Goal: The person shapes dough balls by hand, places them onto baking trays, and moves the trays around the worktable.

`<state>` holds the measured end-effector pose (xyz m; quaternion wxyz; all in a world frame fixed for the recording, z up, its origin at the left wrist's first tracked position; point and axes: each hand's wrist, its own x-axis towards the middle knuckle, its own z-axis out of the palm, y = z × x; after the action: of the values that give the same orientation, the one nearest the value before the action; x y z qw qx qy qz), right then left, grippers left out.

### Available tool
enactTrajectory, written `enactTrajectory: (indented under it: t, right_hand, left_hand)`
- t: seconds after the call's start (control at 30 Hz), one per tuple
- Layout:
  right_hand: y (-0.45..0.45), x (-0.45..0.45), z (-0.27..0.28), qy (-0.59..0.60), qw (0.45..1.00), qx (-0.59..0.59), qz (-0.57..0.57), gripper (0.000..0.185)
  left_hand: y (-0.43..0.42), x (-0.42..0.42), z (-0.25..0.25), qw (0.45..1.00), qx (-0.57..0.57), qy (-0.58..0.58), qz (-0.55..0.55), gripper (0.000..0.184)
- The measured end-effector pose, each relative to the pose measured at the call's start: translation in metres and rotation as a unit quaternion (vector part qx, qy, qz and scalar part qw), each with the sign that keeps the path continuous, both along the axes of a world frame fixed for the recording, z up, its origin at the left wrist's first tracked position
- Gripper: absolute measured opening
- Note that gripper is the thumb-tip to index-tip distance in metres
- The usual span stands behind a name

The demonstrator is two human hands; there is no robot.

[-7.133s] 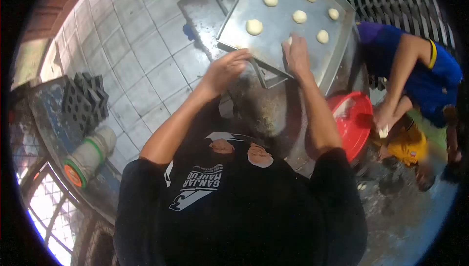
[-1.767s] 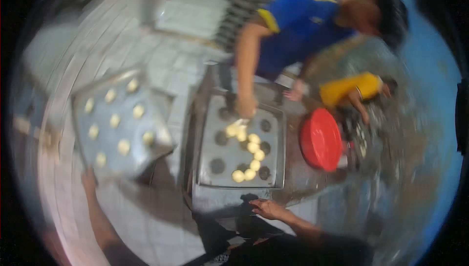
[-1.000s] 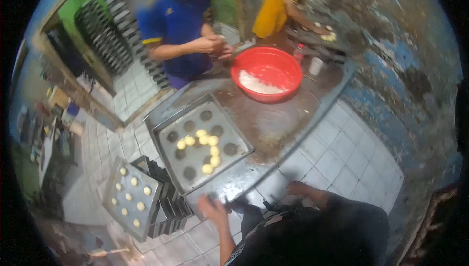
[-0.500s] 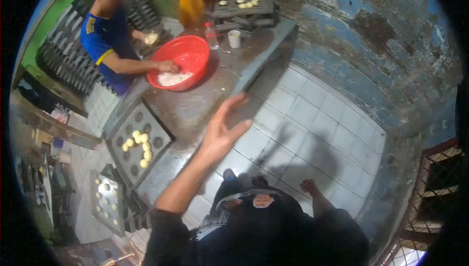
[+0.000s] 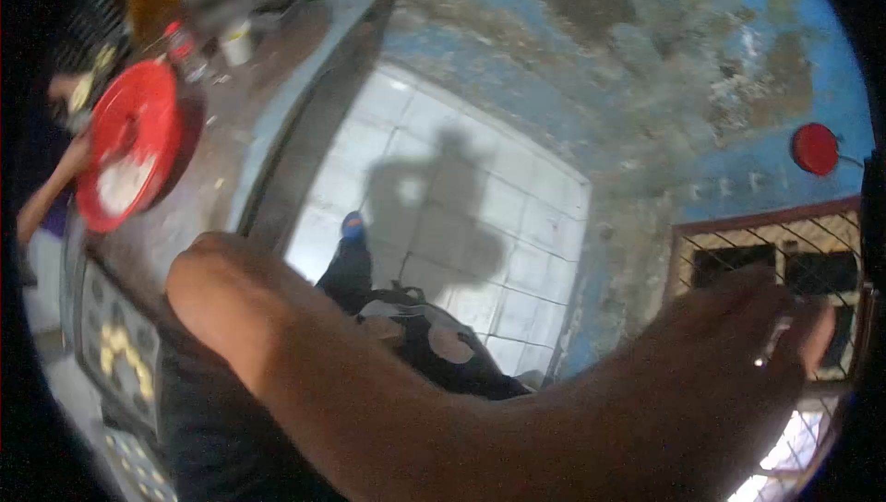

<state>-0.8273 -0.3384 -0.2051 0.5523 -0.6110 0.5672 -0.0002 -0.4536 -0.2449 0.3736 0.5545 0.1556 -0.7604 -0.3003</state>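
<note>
Left hand [image 5: 752,331] is pointing away from dough balls [image 5: 120,345], lying well left. Can't tell fingers' opening or hold; right hand isn't showing.

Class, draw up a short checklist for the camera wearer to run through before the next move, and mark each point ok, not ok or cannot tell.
1. Left hand down at the tray: not ok; it is raised close to the camera.
2. Right hand in sight: not ok; I cannot make it out.
3. Pale dough pieces lying on the tray: ok; too blurred to count reliably.
4. Red basin holding white material: ok.
5. Co-worker's hand away from the basin: not ok; it is at the rim.
6. Cup empty: cannot tell; too blurred.
</note>
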Motion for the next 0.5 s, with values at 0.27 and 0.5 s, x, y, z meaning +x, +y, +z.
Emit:
enactTrajectory:
  t: [0.27,0.5]
  right_hand:
    - [-0.066,0.044,-0.013,-0.014,0.992,-0.017,-0.123,0.028]
    - [-0.122,0.109,-0.057,-0.092,0.983,0.010,-0.160,0.030]
  left_hand:
    - [-0.114,0.085,0.007,0.996,0.015,-0.070,-0.059,0.064]
    - [-0.154,0.132,0.005,0.995,0.019,-0.101,-0.018,0.063]
